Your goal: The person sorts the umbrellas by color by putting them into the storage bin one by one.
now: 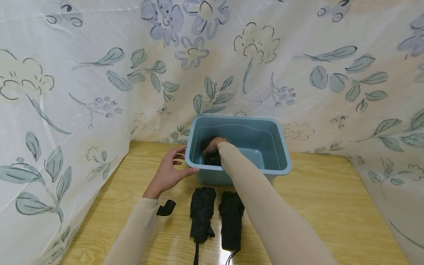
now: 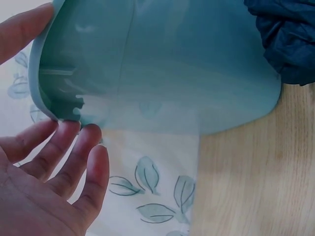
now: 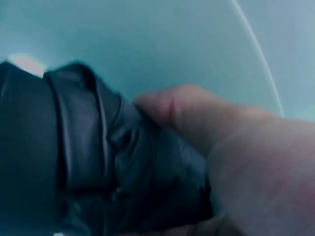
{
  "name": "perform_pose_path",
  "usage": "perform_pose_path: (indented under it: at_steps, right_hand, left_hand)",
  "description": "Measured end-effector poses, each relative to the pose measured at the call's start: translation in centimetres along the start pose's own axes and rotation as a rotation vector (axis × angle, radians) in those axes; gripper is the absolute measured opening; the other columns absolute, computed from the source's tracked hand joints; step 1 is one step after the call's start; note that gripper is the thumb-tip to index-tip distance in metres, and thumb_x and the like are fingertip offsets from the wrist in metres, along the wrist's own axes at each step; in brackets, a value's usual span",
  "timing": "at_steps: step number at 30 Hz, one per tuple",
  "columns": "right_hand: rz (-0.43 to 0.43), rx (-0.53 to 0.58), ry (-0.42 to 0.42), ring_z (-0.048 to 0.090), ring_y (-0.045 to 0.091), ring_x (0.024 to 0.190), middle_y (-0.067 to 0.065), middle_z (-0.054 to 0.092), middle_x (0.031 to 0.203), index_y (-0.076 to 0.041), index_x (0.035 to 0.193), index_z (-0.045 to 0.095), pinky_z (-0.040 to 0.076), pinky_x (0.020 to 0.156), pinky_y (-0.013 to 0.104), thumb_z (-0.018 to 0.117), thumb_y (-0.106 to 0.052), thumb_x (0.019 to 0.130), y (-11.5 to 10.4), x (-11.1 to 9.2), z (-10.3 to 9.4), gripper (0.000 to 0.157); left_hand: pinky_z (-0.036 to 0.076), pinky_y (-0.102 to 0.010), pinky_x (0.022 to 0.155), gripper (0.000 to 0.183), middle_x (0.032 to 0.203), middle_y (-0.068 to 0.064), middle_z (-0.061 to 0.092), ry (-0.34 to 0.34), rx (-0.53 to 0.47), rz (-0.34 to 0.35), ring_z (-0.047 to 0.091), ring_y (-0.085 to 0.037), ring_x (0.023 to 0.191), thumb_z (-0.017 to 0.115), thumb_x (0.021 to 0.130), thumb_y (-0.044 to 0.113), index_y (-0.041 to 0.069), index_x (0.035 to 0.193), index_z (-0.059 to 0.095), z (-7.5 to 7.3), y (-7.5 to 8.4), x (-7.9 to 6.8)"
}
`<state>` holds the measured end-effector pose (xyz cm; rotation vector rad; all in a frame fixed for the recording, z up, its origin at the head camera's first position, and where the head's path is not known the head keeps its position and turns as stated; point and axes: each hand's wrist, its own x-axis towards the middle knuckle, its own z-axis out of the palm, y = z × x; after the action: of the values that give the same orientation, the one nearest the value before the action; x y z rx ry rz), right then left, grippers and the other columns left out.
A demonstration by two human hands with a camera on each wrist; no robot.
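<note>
Blue bin (image 1: pixel 238 134): left hand (image 1: pixel 170 167) at rim (image 1: pixel 190 143); right hand (image 1: pixel 216 144) grips bundle (image 3: pixel 133 162), room rightward.

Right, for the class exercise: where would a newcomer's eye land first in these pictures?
Probably on the blue tub toward the back of the table, with the right grip inside it, holding a black bundle. Next come two black shapes, apparently folded umbrellas, side by side in front of the tub. The flowery sheet behind the table stands out too.
</note>
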<state>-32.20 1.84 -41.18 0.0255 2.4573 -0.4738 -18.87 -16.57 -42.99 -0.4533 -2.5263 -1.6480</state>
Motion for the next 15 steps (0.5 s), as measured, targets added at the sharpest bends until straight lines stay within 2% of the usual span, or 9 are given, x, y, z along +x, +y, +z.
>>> perform_pose_path:
  at_steps: [7,11,15]
  right_hand:
    - [0.027,0.059,-0.001,0.059,0.025,0.094,0.009,0.06,0.112,-0.004,0.11,0.064,0.05,0.08,0.038,0.074,-0.047,0.075,0.32,0.77,0.29,0.056]
    - [0.02,0.105,-0.043,0.059,0.025,0.098,0.009,0.059,0.115,-0.003,0.115,0.062,0.051,0.081,0.038,0.075,-0.046,0.076,0.57,0.99,0.2,0.059]
    - [-0.017,0.089,-0.073,0.056,0.026,0.107,0.01,0.056,0.124,-0.001,0.123,0.057,0.048,0.088,0.037,0.071,-0.045,0.08,0.66,0.82,0.09,0.063]
  left_hand:
    - [0.041,-0.048,0.09,0.076,0.126,0.0,0.048,-0.008,0.014,0.002,0.048,-0.02,0.109,0.079,0.074,0.037,0.018,0.138,0.043,0.24,0.32,0.05]
    - [0.041,-0.046,0.089,0.077,0.124,0.001,0.049,-0.007,0.023,-0.005,0.049,-0.019,0.108,0.08,0.073,0.038,0.016,0.138,0.043,0.17,0.62,0.15]
    - [0.041,-0.045,0.089,0.078,0.123,0.0,0.049,-0.009,0.028,-0.014,0.049,-0.019,0.107,0.079,0.073,0.038,0.014,0.138,0.043,0.12,0.78,0.29]
